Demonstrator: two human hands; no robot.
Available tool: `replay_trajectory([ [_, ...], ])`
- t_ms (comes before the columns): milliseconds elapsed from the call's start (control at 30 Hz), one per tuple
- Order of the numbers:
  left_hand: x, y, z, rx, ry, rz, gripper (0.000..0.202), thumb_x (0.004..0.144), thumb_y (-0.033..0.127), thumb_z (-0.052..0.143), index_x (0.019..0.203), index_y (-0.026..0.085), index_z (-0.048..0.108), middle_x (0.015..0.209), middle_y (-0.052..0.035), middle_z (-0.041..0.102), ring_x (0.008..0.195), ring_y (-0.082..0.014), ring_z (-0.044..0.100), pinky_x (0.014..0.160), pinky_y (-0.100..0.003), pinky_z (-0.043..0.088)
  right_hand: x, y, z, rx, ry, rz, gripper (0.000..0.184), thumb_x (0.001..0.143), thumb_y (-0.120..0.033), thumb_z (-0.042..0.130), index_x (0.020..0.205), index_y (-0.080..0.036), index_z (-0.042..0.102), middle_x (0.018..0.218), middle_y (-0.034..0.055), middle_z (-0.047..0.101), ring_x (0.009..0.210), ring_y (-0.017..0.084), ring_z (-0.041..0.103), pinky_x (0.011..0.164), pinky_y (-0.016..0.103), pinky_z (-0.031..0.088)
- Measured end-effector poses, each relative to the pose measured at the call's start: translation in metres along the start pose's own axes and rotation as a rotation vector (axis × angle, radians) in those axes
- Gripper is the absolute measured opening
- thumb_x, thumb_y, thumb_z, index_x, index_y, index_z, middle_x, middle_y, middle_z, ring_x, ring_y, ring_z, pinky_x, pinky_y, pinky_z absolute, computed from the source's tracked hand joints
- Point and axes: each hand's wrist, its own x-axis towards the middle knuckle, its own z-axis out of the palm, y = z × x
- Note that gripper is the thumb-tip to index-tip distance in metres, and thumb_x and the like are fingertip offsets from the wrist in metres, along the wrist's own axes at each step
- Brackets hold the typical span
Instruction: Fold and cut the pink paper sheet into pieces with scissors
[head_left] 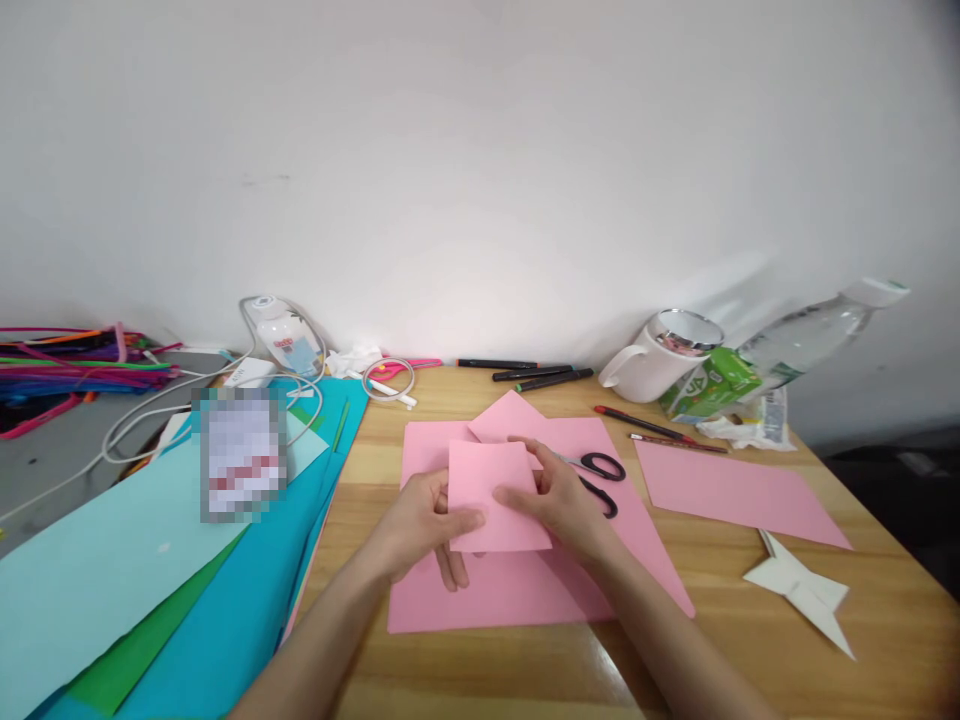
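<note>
A small square of pink paper (491, 500) is held up between my two hands. My left hand (427, 525) grips its left edge, thumb on the front and fingers behind. On the right side my right hand (551, 490) pinches it in the same way, thumb across the face. Below lies a larger pink sheet (495, 595) on the table, with another pink piece (510, 415) whose corner points away from me. Black-handled scissors (602, 467) rest on the large sheet beside my right hand, their blades partly hidden by it.
Coloured sheets (210, 590) and a blurred phone-like device (244, 455) lie left. Several markers (532, 375) lie by the wall. Right are a white mug (660, 355), green carton (712, 385), plastic bottle (817, 330), pink strip (739, 495) and folded white paper star (806, 590).
</note>
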Motion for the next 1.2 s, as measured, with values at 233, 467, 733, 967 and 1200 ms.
replay_trajectory([
  [233,-0.004,0.013,-0.01,-0.262,0.053,0.012,0.06,0.068,0.03,0.072,0.119,0.011,0.046,0.059,-0.002,0.068,0.027,-0.007,0.05,0.024,-0.013,0.036,-0.001,0.0,-0.003,-0.368,0.154,-0.513,0.026,0.085,-0.023,0.045,0.103,-0.023,0.064,0.135,0.0112,0.046,0.112,0.027,0.053,0.083,0.041,0.049],
  [467,-0.005,0.011,-0.013,-0.255,0.019,0.034,0.063,0.068,0.035,0.072,0.119,0.012,0.044,0.06,-0.0031,0.069,0.027,-0.0083,0.052,0.024,-0.013,0.037,-0.001,0.004,0.002,-0.851,0.073,-1.103,0.041,0.074,-0.006,0.059,0.111,-0.022,0.055,0.136,0.0122,0.04,0.129,0.034,0.03,0.099,0.054,0.035],
  [733,-0.009,0.01,-0.005,-0.163,-0.005,0.162,0.052,0.074,0.028,0.067,0.12,0.017,0.045,0.069,-0.0031,0.069,0.032,-0.0103,0.057,0.026,-0.014,0.039,-0.006,0.001,-0.004,-0.804,0.245,-1.181,0.023,0.079,-0.015,0.056,0.093,-0.03,0.065,0.106,0.0055,0.065,0.113,0.03,0.05,0.095,0.055,0.038],
  [967,-0.01,0.013,-0.011,-0.278,-0.069,-0.041,0.071,0.073,0.033,0.067,0.132,0.013,0.033,0.058,-0.002,0.069,0.025,-0.0088,0.051,0.023,-0.013,0.033,-0.013,-0.002,0.001,-0.636,0.023,-1.073,0.019,0.08,-0.018,0.058,0.095,-0.027,0.066,0.087,0.0047,0.073,0.091,0.024,0.064,0.087,0.045,0.047],
  [1200,-0.013,0.015,-0.008,0.118,0.387,0.203,0.053,0.086,0.051,0.038,0.112,0.009,0.059,0.038,0.0017,0.056,0.021,-0.0072,0.039,0.027,-0.018,0.023,-0.017,-0.004,0.011,-0.543,0.332,-0.549,0.022,0.074,-0.031,0.064,0.055,-0.02,0.062,0.05,0.0001,0.059,0.047,0.016,0.053,0.044,0.027,0.041],
])
